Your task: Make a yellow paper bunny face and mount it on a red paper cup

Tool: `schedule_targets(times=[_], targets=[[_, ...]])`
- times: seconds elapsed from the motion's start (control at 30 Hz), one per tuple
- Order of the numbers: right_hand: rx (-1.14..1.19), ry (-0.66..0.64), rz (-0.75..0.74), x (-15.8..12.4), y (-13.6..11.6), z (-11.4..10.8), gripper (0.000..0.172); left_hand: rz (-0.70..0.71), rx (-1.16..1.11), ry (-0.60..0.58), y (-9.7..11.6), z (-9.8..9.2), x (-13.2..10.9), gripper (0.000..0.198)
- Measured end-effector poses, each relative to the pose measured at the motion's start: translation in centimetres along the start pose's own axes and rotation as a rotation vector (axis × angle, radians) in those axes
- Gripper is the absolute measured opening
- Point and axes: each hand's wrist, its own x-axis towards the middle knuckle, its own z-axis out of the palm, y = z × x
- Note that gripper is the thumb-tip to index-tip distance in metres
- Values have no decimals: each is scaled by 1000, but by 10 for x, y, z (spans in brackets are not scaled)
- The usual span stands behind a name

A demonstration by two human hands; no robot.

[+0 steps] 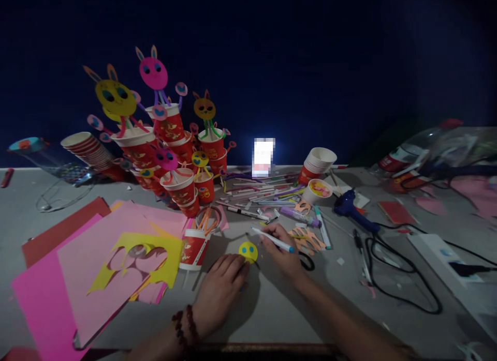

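Note:
A small yellow paper circle (248,251) with two blue eye dots lies on the grey table (272,309). My left hand (219,291) rests flat beside it, fingertips touching its lower left edge; a bead bracelet is on that wrist. My right hand (280,251) is closed on a white pen with a blue cap (272,240), held just right of the circle, its tip pointing up-left. A red paper cup (193,249) with orange scissors in it stands left of the circle.
Red cups with paper bunny faces (166,144) cluster at back left. Pink and yellow cut paper sheets (116,257) lie at left. Pens and straws (264,195), stacked cups (319,164), a blue glue gun (351,208) and black cables (404,278) fill the right.

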Motion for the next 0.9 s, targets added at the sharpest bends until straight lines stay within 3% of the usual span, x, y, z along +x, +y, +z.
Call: schedule_targets(times=[0.13, 0.23, 0.43, 0.63, 0.9], targets=[[144, -58, 161, 5, -15, -12, 21, -11, -20, 7, 0, 2, -1, 42], [201, -97, 200, -2, -29, -24, 17, -43, -85, 45, -1, 0, -2, 40], [195, -259, 89, -46, -57, -28, 11, -86, -347, 119, 6, -14, 0, 19], [39, -261, -65, -68, -59, -16, 9, -181, -481, 21, 14, -28, 1, 21], [-21, -303, -123, -74, -48, -14, 9, -263, -467, -131, 30, -29, 0, 21]])
